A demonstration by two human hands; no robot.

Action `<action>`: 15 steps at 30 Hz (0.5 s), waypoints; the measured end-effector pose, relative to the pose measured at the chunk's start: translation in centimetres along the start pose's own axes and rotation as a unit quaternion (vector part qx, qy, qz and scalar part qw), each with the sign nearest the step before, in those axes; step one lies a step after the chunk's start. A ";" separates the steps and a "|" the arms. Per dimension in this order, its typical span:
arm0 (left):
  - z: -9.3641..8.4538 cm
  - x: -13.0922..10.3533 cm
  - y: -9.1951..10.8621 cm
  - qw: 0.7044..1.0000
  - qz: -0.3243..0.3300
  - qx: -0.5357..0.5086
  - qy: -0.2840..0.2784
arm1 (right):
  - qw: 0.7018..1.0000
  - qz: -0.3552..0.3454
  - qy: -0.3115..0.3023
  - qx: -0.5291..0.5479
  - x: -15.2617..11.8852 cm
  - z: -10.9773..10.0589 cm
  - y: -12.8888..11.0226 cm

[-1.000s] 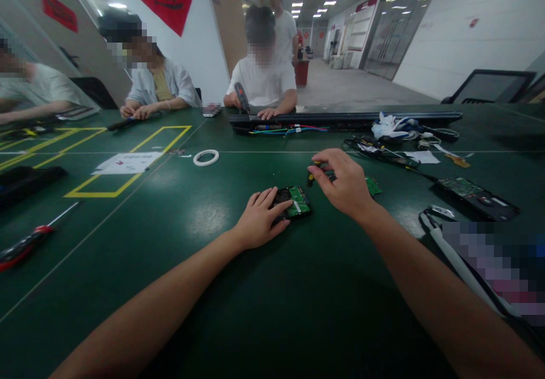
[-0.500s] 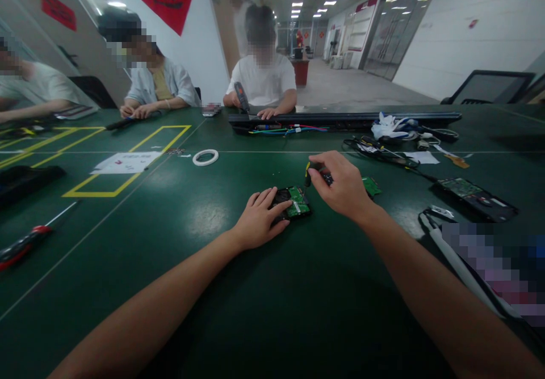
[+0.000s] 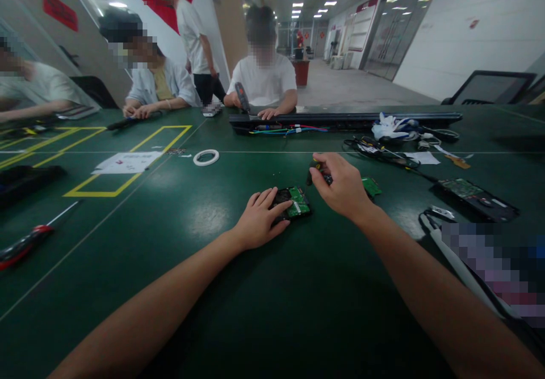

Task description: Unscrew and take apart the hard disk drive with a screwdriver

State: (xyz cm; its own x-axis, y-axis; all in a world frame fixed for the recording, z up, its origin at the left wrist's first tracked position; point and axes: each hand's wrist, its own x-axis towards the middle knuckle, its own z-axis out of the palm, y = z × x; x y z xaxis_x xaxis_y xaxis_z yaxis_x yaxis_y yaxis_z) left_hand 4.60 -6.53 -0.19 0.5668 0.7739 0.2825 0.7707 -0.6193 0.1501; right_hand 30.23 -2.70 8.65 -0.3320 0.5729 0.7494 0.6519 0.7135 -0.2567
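A smooth, glossy dark-green bench (image 3: pixel 255 311) carries a long, straight black panel (image 3: pixel 349 119). Nearer, the left hand (image 3: pixel 258 222) lies flat, fingers loosely spread; the right hand (image 3: pixel 339 186) curls into a thumb-and-finger pinch. Under the left fingertips, on the bench, sits a flat, rectangular black-and-green circuit-board device (image 3: pixel 300 200). The pinch holds a stubby black-and-yellow screwdriver (image 3: pixel 310 178).

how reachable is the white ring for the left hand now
Probably yes: the left hand rests on the black-and-green device, but nothing visible blocks the way to the white ring.
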 end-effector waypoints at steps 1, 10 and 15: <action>0.0 0.0 0.0 1.000 0.000 0.000 0.000 | 1.000 -0.007 -0.001 -0.002 0.0 0.0 0.0; 0.1 0.0 0.0 1.000 0.000 0.006 -0.006 | 1.000 0.004 0.017 0.008 0.0 0.0 0.0; 0.0 0.0 0.0 1.000 0.001 0.007 -0.007 | 1.000 -0.018 0.014 -0.004 0.0 -0.1 -0.1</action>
State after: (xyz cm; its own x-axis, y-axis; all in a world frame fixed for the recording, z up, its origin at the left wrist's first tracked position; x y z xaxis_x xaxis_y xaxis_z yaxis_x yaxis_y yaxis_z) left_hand 4.59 -6.54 -0.20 0.5720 0.7750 0.2686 0.7740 -0.6184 0.1358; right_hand 30.16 -2.81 8.75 -0.3369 0.5351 0.7747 0.6452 0.7305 -0.2240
